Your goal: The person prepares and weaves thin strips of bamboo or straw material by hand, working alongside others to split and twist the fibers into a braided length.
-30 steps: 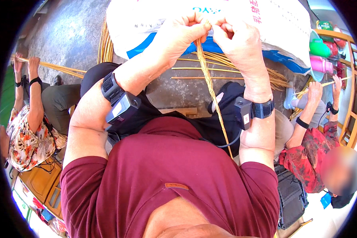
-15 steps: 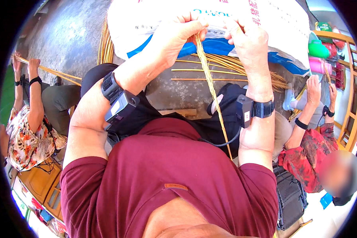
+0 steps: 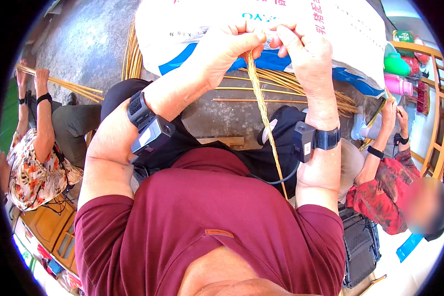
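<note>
Straw bundle [image 3: 259, 96] hanging by the near edge of the sack [image 3: 360, 52] looks light, kinda brittle, so pinch its thick top where the left hand [image 3: 232, 47] is clamped; can't tell about the right hand's [image 3: 309, 52] grip.

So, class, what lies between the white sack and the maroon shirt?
In the head view, chiefly the held straw strand, loose stalks, grey floor and black trousers.

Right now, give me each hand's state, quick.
Left hand: closed, holding the straw bundle near its top.
Right hand: curled near the left; whether it holds anything cannot be told.
</note>
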The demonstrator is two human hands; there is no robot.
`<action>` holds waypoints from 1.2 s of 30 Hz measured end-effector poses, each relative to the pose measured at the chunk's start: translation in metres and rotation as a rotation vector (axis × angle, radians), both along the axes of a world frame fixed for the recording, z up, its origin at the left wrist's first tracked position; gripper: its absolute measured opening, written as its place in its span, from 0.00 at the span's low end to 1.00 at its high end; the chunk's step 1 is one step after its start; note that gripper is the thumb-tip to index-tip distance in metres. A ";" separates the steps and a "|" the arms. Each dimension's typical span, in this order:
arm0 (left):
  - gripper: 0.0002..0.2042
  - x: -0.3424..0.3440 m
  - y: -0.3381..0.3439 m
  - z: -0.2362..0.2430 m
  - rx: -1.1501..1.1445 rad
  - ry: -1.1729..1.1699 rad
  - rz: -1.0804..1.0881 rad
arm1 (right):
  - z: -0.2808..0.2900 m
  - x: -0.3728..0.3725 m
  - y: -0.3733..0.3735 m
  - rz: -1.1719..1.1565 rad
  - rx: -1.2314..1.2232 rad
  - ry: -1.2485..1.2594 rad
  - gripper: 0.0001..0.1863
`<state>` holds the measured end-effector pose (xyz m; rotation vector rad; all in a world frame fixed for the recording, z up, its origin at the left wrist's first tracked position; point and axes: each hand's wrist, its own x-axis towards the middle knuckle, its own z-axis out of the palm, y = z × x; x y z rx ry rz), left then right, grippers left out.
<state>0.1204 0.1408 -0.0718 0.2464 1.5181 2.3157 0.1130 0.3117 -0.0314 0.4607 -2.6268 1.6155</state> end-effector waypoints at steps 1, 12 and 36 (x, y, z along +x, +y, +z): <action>0.08 0.001 0.000 0.000 0.002 0.009 0.006 | -0.002 0.000 0.003 0.013 -0.021 -0.012 0.08; 0.07 0.005 -0.001 -0.002 -0.035 0.067 0.008 | 0.002 0.007 -0.003 0.001 0.059 -0.018 0.08; 0.06 0.004 -0.001 0.000 0.118 -0.155 0.003 | -0.007 0.004 -0.003 -0.001 0.146 0.240 0.05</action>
